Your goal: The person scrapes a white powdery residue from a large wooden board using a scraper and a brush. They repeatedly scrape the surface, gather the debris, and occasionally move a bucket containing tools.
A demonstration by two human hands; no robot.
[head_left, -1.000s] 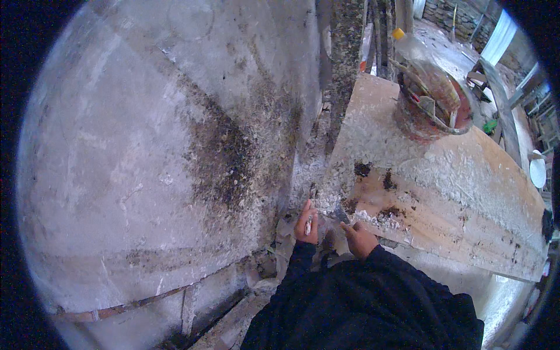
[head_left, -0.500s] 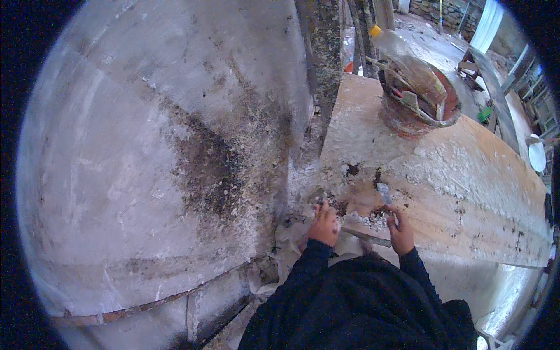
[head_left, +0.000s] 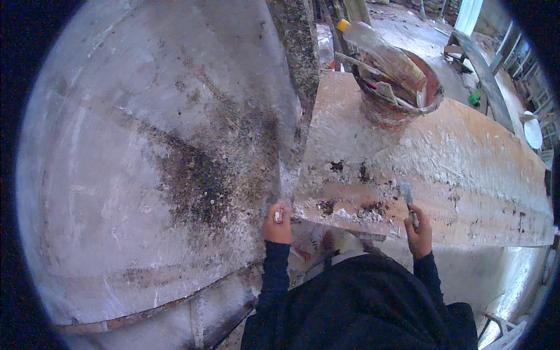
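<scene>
My right hand is wrapped round the handle of a putty knife, its pale blade up over the orange-brown board. White crumbs and dark brown patches cover the board's near part. At the board's left end, beside the big grey plaster-streaked panel, my left hand has its fingers curled closed. Something greyish shows at its fingertips, too blurred to name. Dark, crumbly dirt clings to the panel just left of that hand.
A dirty reddish bucket stands on the board's far side, holding sticks and a clear plastic bottle with a yellow cap. A rough dark post rises behind the left end. Planks lie farther off to the right.
My hands have moved apart: the left to the board's left end, the right rightward with the putty knife. The view has shifted, so the bucket and board appear farther left.
</scene>
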